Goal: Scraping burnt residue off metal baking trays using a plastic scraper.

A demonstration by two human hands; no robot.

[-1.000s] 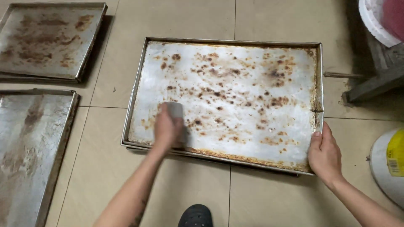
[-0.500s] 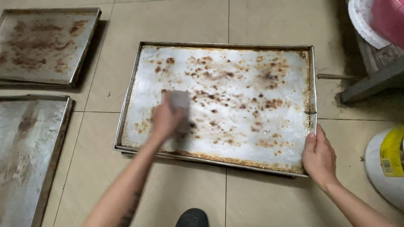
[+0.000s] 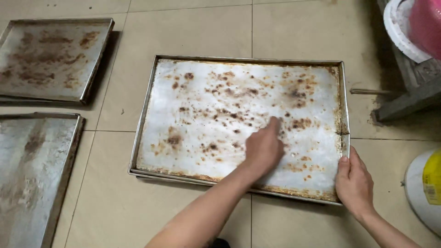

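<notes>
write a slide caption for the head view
Left hand presses on a stained baking tray on the tiled floor while the right hand grips its edge.

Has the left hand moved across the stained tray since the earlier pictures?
Yes. The left hand has moved rightwards along the stained tray, from near its left end to right of its middle, closer to the right hand gripping the right corner.
</notes>
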